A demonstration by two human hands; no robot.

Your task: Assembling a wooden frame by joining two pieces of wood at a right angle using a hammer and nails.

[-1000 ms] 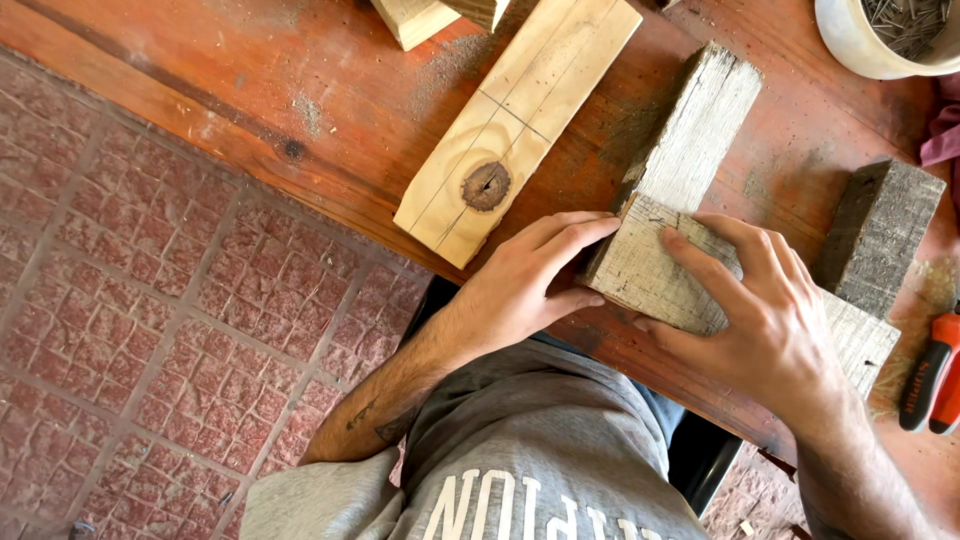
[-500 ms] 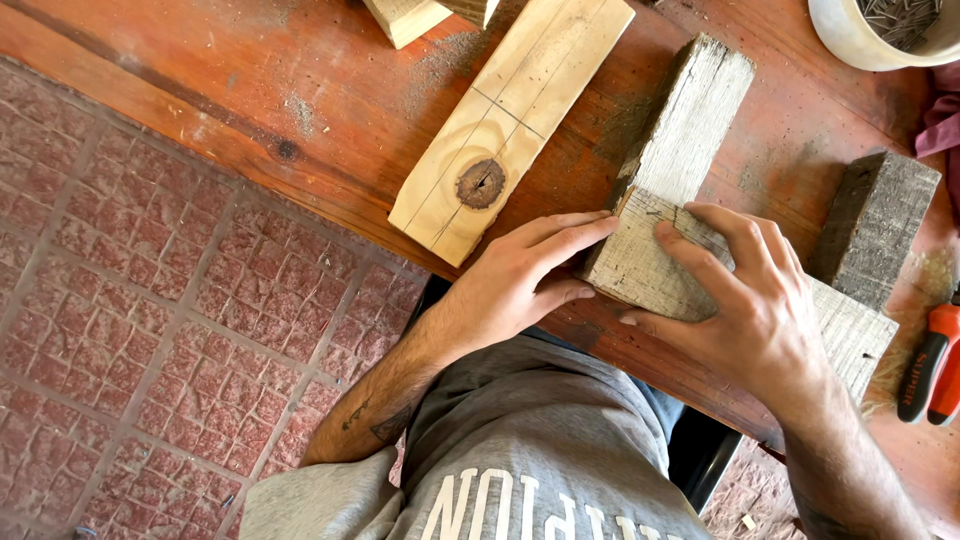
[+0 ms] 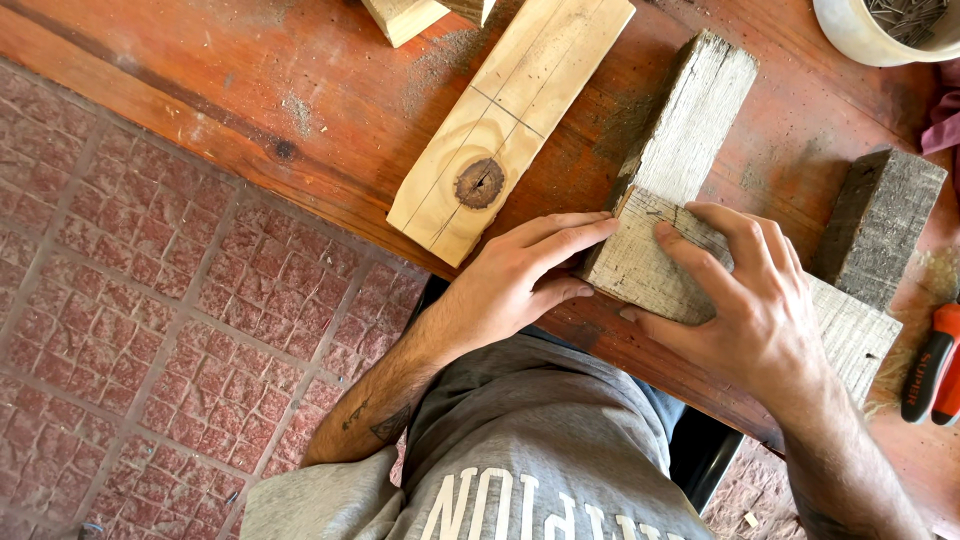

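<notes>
A weathered grey plank lies along the near edge of a red-brown wooden table. My left hand presses its fingertips against the plank's left end. My right hand lies flat on top of it, fingers spread. A second grey weathered block butts against the plank at a right angle and points away from me. A pale plank with a dark knot and pencil lines lies diagonally just left of my left hand.
A dark grey block lies to the right. A red-and-black tool handle rests at the right edge. A pale bowl of nails stands top right. Pale offcuts lie at the top. Red paving lies below.
Both hands stay on the grey plank; the view has shifted slightly, and the plank's left end now sits snug against the upright grey block.
</notes>
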